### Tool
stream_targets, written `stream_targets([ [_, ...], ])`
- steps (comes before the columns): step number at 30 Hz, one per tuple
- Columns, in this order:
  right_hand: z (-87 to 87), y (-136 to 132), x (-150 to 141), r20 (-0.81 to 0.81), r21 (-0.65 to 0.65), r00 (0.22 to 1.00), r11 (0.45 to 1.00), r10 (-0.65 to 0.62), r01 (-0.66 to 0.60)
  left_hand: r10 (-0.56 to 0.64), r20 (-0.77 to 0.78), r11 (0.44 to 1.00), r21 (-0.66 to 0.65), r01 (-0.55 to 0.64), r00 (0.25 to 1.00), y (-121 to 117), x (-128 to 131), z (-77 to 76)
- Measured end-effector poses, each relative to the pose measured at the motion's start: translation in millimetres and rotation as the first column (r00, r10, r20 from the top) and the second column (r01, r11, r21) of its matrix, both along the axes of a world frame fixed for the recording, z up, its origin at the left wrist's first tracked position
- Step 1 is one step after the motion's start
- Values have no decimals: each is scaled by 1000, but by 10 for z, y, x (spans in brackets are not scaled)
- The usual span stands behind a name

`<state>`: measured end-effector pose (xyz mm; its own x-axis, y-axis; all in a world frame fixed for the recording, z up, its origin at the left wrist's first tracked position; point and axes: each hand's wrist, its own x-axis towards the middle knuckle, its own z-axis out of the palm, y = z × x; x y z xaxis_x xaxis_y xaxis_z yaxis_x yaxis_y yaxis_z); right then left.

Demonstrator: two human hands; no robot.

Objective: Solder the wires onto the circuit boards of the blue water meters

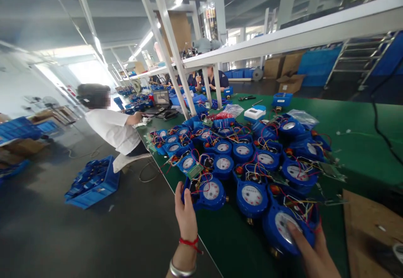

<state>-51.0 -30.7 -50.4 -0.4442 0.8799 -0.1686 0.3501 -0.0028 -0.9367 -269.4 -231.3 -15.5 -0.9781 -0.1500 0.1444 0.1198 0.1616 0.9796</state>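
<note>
Blue water meters with round white dials and loose coloured wires crowd the green tabletop. In the near right corner, my right hand [315, 248] grips one water meter [273, 232]; its thumb lies across the dial and the other fingers go round the side. My left hand [186, 213], with a red cord and a silver bangle at the wrist, is at the table's left edge. Its fingers stretch upward beside another water meter [214, 194], at or against its left side. Between the two hands stands a third water meter [252, 198] with a brass fitting.
A brown board [362, 227] lies at the right. Farther back are a white box [255, 113], plastic bags [304, 118] and shelf posts [176, 60]. A person in a white shirt [108, 129] sits at the left, near a blue crate [91, 181] on the floor.
</note>
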Motion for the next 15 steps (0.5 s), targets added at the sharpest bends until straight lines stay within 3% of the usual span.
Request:
stream_targets([
  [2,141,-70,-100,-62,-157,997,987,-48,38,64,-79,995,-65,-69,995,75,-2,-9],
  [4,247,-124,-169,-82,-214,993,975,-79,60,117,-152,983,-120,-136,981,132,-36,1],
  [9,297,-168,-220,-108,-198,991,979,-81,58,189,-235,967,-125,-223,953,192,-141,26],
  [15,179,-159,-309,-164,-112,985,993,-47,28,204,-243,977,-12,-214,948,221,-211,18],
])
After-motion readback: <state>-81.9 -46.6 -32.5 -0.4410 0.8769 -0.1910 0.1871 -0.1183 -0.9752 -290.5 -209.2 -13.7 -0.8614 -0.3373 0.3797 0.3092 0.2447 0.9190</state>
